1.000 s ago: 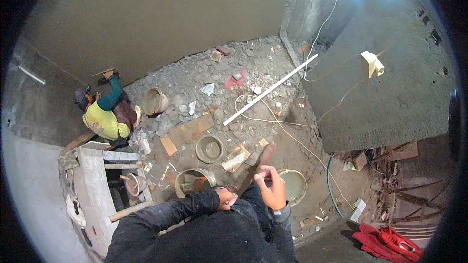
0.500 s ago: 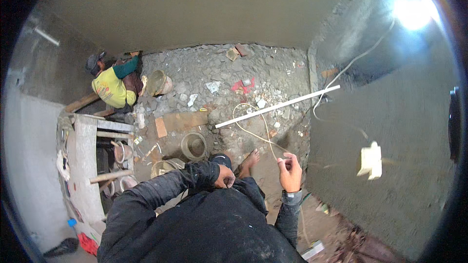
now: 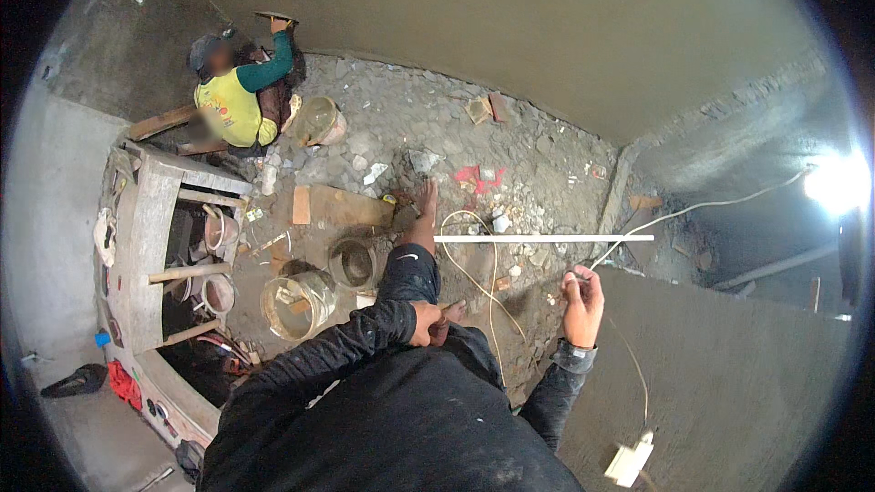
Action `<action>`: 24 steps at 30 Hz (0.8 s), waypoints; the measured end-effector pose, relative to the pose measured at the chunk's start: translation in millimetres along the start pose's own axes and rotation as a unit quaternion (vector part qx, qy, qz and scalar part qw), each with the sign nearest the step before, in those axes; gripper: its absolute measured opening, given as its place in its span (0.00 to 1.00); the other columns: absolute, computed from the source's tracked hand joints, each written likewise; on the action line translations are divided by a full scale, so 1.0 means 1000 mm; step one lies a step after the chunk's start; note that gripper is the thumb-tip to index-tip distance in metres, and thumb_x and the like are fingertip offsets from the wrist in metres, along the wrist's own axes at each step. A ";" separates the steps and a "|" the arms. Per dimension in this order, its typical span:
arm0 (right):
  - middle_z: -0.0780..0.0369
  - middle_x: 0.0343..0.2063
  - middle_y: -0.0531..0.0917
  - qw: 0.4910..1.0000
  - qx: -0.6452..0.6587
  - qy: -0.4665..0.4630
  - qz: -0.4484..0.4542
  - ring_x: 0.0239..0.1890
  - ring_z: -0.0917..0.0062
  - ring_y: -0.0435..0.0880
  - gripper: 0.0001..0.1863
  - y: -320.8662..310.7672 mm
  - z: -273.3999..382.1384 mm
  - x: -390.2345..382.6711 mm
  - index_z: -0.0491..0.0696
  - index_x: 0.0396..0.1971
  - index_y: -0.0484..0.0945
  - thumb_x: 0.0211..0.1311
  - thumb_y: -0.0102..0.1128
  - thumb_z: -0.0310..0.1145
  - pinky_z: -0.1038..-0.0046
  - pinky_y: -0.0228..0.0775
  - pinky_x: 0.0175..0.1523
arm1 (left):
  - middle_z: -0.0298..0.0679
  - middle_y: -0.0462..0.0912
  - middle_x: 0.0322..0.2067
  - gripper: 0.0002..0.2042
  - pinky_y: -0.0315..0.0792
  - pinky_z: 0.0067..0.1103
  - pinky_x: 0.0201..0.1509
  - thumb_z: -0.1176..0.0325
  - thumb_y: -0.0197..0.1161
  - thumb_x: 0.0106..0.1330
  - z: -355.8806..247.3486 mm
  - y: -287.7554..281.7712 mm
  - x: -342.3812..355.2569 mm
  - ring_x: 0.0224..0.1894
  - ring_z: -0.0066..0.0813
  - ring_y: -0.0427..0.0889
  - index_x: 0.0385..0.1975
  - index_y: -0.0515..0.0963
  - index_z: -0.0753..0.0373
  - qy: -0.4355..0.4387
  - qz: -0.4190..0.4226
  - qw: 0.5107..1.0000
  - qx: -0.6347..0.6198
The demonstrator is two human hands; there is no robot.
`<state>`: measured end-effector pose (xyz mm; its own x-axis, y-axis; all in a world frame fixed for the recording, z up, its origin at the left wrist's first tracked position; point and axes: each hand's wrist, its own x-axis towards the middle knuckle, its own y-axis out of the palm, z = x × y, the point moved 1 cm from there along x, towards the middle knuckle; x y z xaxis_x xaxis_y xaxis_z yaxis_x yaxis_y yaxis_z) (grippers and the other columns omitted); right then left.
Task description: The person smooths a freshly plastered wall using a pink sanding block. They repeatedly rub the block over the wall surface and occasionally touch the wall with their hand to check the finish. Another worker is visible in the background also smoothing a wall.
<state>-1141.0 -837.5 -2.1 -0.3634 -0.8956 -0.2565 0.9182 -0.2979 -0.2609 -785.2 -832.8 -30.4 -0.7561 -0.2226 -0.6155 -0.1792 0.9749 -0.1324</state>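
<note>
My left hand [image 3: 426,323] is closed in front of my waist, close against the dark shorts. Whether anything is inside its fingers is hidden. Raised to the right, my right hand [image 3: 581,310] has its fingers curled in toward the thumb. A pale cable [image 3: 702,208] runs from the bright lamp [image 3: 834,182] to the fingertips of that hand; I cannot tell whether they grip it or it passes behind. Below the right hand hangs a white power strip [image 3: 629,460] on its cord. A long white strip [image 3: 547,239] lies on the rubble floor, ahead of the right hand.
A person [image 3: 228,105] in a yellow and green shirt crouches at the far left, holding a flat tool [image 3: 275,16] to the wall. Buckets [image 3: 296,305] stand left of my legs. A concrete frame with wooden bars [image 3: 190,271] edges an opening. Loose cable [image 3: 495,310] loops over the floor.
My view has shifted and turned. My right hand has moved outward to the right, to the lamp's cable. One bare foot has stepped ahead. The other person's arm has risen along the wall.
</note>
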 end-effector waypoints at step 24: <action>0.50 0.36 0.92 0.908 -0.099 0.401 0.066 0.28 0.59 0.91 0.16 0.133 -0.305 0.183 0.39 0.55 0.87 0.74 0.67 0.33 0.58 0.89 0.34 | 0.60 0.78 0.71 0.39 0.67 0.44 0.81 0.41 0.64 0.79 0.036 -0.548 0.012 0.74 0.60 0.76 0.77 0.70 0.68 0.080 -0.469 0.879 0.029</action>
<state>-1133.2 -939.7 -367.8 -0.3225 -0.3669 -0.8725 0.9448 -0.0692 -0.3201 -673.8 -1369.2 6.4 -0.3726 -0.9228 -0.0977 -0.7427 0.3597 -0.5649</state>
